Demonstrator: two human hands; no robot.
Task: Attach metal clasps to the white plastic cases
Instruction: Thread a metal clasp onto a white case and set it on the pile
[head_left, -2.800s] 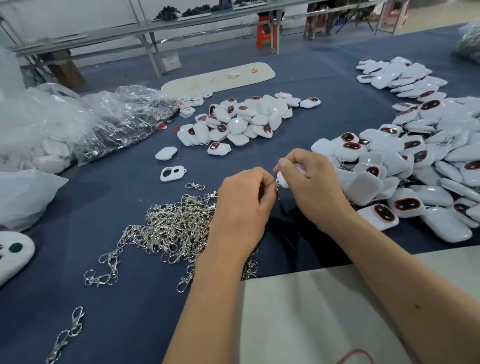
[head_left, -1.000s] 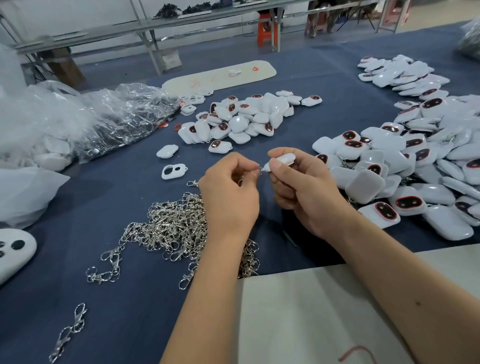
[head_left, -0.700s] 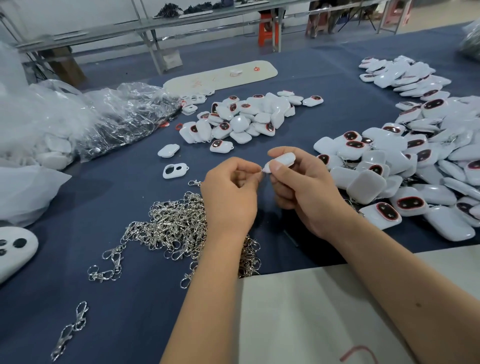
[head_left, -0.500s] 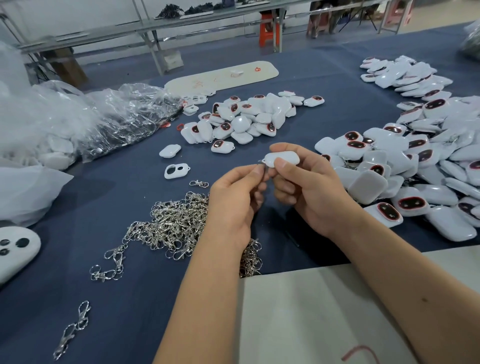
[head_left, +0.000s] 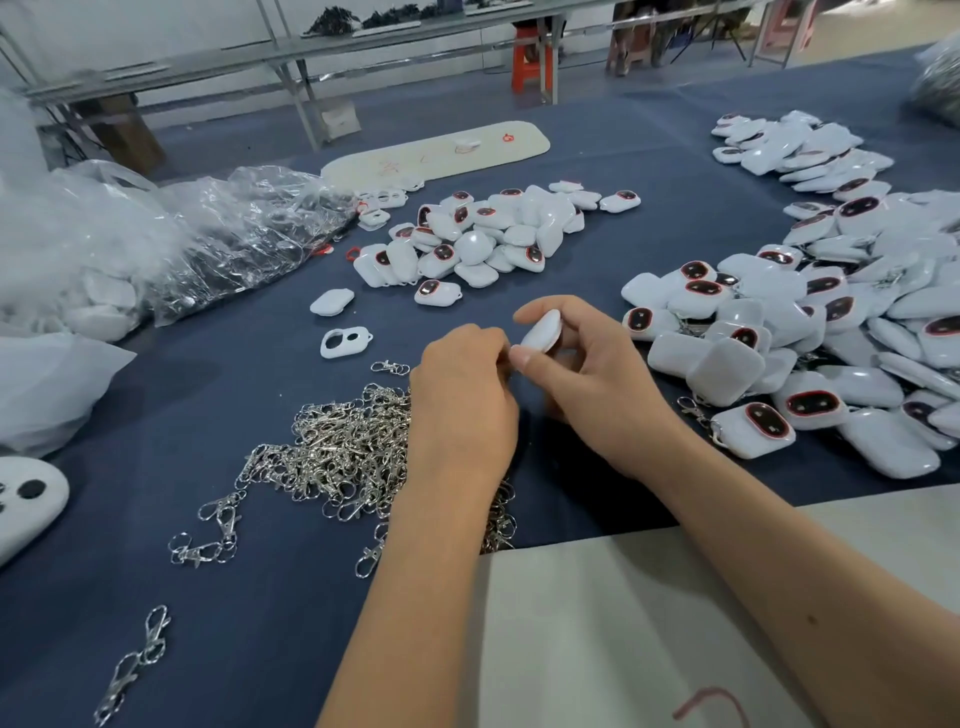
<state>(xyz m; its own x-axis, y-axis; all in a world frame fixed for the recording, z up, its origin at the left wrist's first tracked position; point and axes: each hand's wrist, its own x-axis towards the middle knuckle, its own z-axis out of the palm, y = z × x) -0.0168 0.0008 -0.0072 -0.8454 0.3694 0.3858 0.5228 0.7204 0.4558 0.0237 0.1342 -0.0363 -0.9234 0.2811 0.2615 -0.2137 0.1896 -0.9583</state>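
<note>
At centre frame my left hand (head_left: 462, 395) curls its fingertips against the case's edge; whether they pinch a clasp I cannot tell. My right hand (head_left: 587, 374) grips the white case (head_left: 541, 330) above the desk (head_left: 156, 415). It looks light, rigid and slippery, so I hold its rims. The clasp pile (head_left: 343, 452) lies left, loose cases (head_left: 467, 239) beyond.
</note>
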